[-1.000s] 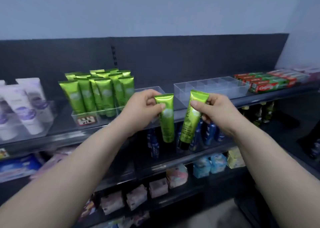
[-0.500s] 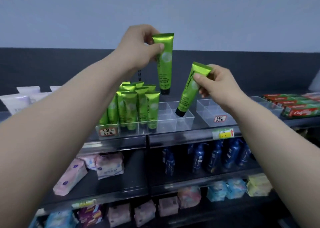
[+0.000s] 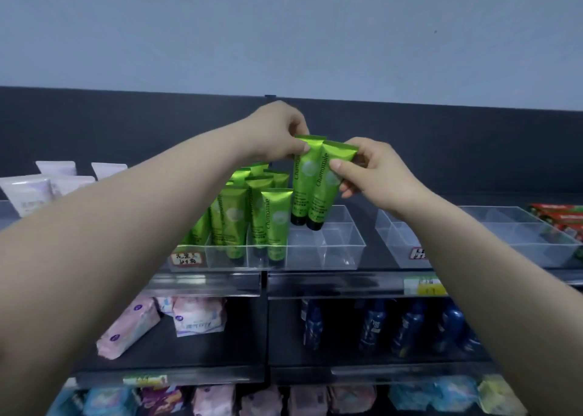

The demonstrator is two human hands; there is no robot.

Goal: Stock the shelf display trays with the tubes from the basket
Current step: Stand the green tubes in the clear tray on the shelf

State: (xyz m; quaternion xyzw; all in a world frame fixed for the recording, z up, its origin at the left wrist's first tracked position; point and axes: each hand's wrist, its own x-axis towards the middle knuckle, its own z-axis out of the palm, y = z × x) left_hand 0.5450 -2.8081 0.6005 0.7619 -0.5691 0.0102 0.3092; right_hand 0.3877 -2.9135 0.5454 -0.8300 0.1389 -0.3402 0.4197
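Note:
My left hand [image 3: 277, 131] pinches the crimped top of a green Chamomile tube [image 3: 303, 185], cap down. Close beside it on the right, my right hand [image 3: 375, 172] pinches the top of a second green tube [image 3: 325, 191], also cap down. Both tubes hang side by side just above the rear right cells of a clear divided display tray [image 3: 340, 254] on the top shelf. Several green tubes [image 3: 252, 213] stand upright in the tray's left and middle cells. No basket shows in this view.
A second clear tray [image 3: 492, 245] sits to the right, red toothpaste boxes [image 3: 561, 216] beyond it. White tubes [image 3: 34, 188] stand at far left. Pink packs [image 3: 189, 317] and dark blue bottles [image 3: 407, 327] fill the shelf below.
Both hands came together and lowered; the two tubes, apart and higher before, now hang side by side just over the tray's rear right cells.

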